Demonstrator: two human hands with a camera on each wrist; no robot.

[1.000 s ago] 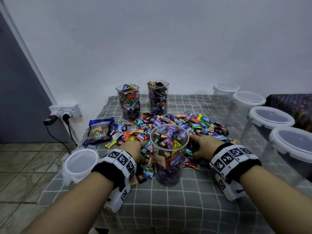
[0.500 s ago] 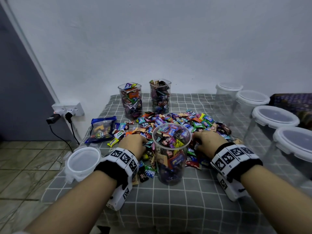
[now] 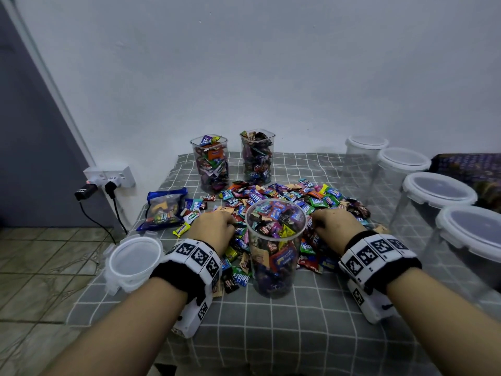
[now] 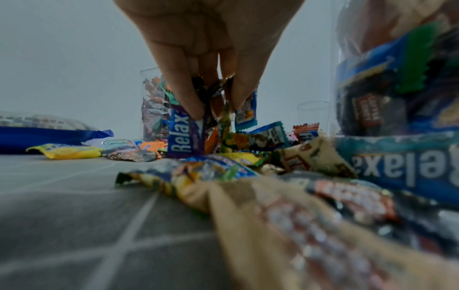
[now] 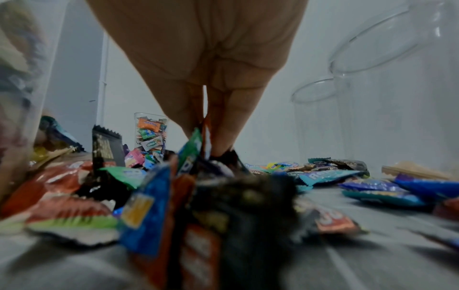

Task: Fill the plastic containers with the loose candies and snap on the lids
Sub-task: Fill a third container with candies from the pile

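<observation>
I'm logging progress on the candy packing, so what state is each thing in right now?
Near container: open, nearly full.
Two back containers: full, no lids.
Four containers on the right: empty, lids on.
Loose lid: lying off, at the table edge.
Candy pile: loose on the cloth.
Blue bag: lying flat.
Left hand: pinching candies.
Right hand: pinching candies.

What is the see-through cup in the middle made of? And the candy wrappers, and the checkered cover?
The middle container looks like clear, glossy hard plastic: the candies inside show through its wall. The candy wrappers seem thin shiny plastic film, crinkled, with zigzag-cut ends. The checkered cover looks like soft matte grey fabric, hanging over the edge; the exact fibre can't be told.
</observation>
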